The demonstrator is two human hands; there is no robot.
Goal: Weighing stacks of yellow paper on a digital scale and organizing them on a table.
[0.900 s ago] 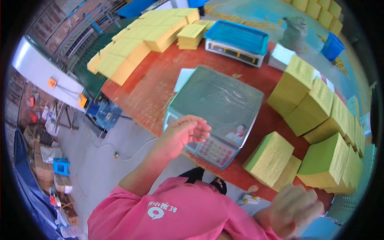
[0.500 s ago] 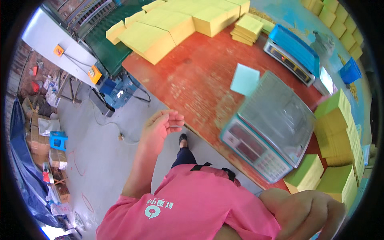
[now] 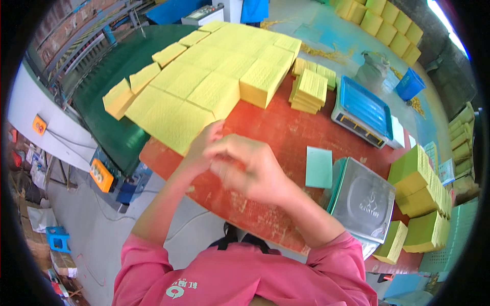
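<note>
My left hand (image 3: 200, 149) is raised over the front left of the red table, close to the yellow paper stacks (image 3: 176, 112). Most of its fingers are hidden behind my right hand (image 3: 255, 168), so its grip does not show. The right hand crosses in front of it, blurred, with fingers loosely curved. Red table shows through a gap between its thumb and fingers, and I see nothing held there. A pale green sheet (image 3: 318, 167) lies right of the hands, beside a weighing scale with a grey metal plate (image 3: 363, 201).
Another scale with a blue tray (image 3: 365, 104) stands farther back, near small yellow paper stacks (image 3: 311, 89). More yellow stacks (image 3: 411, 176) line the right side. A green round surface (image 3: 102, 117) adjoins the table at left, beside an orange switch box (image 3: 101, 175). A blue bin (image 3: 410, 84) stands beyond.
Both hands have come together over the table; the right arm has swung up from the lower right. My view has turned, showing more of the yellow stacks and less of the near scale's front.
</note>
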